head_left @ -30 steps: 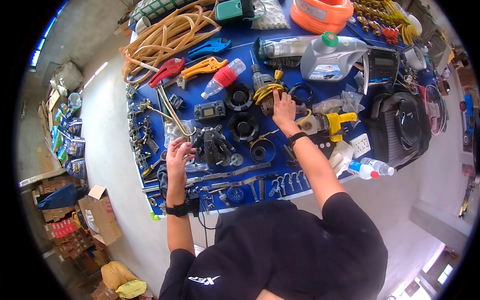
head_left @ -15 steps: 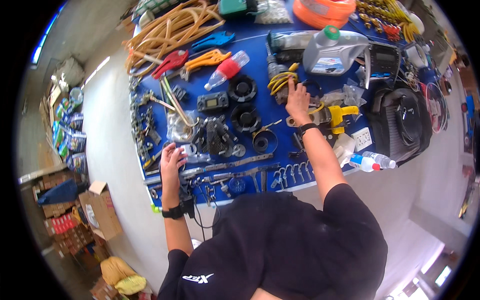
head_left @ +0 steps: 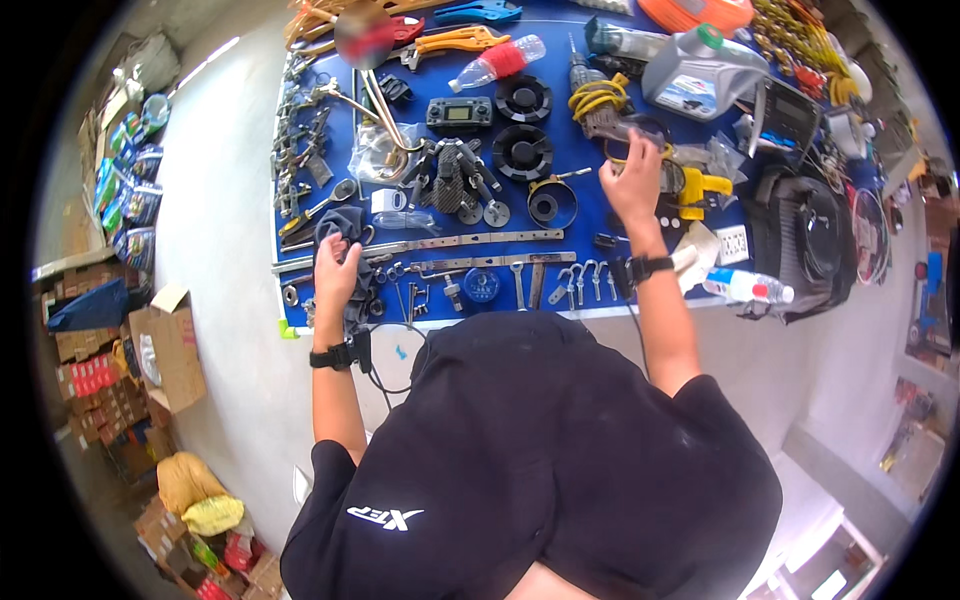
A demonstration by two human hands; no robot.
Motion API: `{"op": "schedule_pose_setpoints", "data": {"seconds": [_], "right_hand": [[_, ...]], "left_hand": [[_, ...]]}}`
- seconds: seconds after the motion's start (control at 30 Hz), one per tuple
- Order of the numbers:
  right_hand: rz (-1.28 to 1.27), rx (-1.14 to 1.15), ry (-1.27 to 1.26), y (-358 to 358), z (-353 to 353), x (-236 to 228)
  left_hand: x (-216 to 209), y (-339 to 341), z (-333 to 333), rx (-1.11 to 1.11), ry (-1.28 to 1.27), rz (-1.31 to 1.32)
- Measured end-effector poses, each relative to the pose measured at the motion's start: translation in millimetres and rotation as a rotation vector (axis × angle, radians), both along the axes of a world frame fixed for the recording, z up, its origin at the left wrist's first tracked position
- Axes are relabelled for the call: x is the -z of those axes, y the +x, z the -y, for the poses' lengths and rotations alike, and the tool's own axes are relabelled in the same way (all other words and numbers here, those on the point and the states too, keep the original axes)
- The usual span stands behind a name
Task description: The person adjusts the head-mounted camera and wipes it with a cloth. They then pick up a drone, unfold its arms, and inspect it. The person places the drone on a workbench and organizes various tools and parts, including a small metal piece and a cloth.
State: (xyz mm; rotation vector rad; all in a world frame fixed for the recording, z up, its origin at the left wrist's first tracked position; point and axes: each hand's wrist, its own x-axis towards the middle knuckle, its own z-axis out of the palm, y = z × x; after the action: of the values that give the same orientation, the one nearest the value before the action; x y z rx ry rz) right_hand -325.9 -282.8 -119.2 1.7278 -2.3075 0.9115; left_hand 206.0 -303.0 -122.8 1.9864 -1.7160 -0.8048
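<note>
My left hand (head_left: 335,270) rests at a crumpled dark grey cloth (head_left: 340,218) on the table's near left, its thumb and fingers apart. A white ring-shaped piece (head_left: 388,201) and a clear plastic packet (head_left: 406,221) lie just right of that cloth. My right hand (head_left: 634,182) is over the right middle of the table, fingers spread, with nothing seen in it. Beyond its fingertips lies a coiled yellow cord (head_left: 598,97), beside a dark ring (head_left: 652,125). A yellow-handled power tool (head_left: 705,190) is to its right; whether the fingertips touch anything is unclear.
Metal strips (head_left: 485,239), hooks (head_left: 590,283) and a spanner (head_left: 518,285) line the near edge. Centrally lie black round fans (head_left: 522,150) and a folded drone (head_left: 453,180). A grey jug (head_left: 703,75), water bottle (head_left: 745,286) and black backpack (head_left: 800,235) stand right.
The view has shifted, so the table appears higher. Both hands have drawn back toward me; my right hand has left the yellow cord, and more of the grey cloth shows by my left.
</note>
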Motion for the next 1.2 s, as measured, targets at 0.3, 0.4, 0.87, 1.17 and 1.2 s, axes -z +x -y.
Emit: {"op": "schedule_pose_setpoints", "data": {"seconds": [0.3,0.4,0.87,1.17,1.2], "right_hand": [[0.127,0.094,0.269,99.4,-189.9,30.5],[0.092,0.119,0.298,117.3,-224.2,37.6],[0.242,0.063,0.41,147.0,-268.8,30.6],[0.285,-0.109,0.33,170.0,-244.0,3.1],[0.368,-0.126,0.368,180.4,-237.3,-8.5]], "left_hand": [[25.2,26.1,-62.5,0.161,-0.12,0.566],[32.2,16.2,-75.8,-0.012,-0.121,0.496],[9.8,71.6,-20.5,-0.182,-0.656,0.046],[-207.2,83.9,-30.8,-0.109,-1.019,-0.464],[-230.3,81.9,-40.8,-0.091,-1.037,-0.5]]}}
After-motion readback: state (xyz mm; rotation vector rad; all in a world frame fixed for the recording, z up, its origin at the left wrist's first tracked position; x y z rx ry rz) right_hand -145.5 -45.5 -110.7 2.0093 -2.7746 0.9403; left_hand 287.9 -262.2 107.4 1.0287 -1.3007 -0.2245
